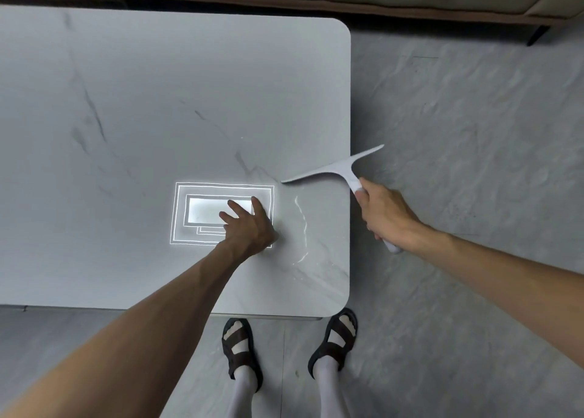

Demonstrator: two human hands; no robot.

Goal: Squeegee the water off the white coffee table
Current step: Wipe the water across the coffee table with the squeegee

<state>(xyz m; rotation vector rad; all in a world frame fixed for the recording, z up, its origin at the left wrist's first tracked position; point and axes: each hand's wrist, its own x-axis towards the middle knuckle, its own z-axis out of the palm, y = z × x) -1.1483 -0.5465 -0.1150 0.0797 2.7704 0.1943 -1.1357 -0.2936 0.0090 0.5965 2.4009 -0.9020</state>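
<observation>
The white marbled coffee table fills the left and middle of the head view. A thin streak of water glints on its near right corner. My right hand grips the handle of a white squeegee. The blade is tilted, its left tip over the table's right edge and the rest out over the floor. My left hand rests flat on the tabletop with fingers spread, just left of the water, over a bright reflection of a ceiling light.
A sofa base with a dark leg runs along the far side. Grey marbled floor lies to the right of the table. My feet in dark sandals stand at the table's near edge.
</observation>
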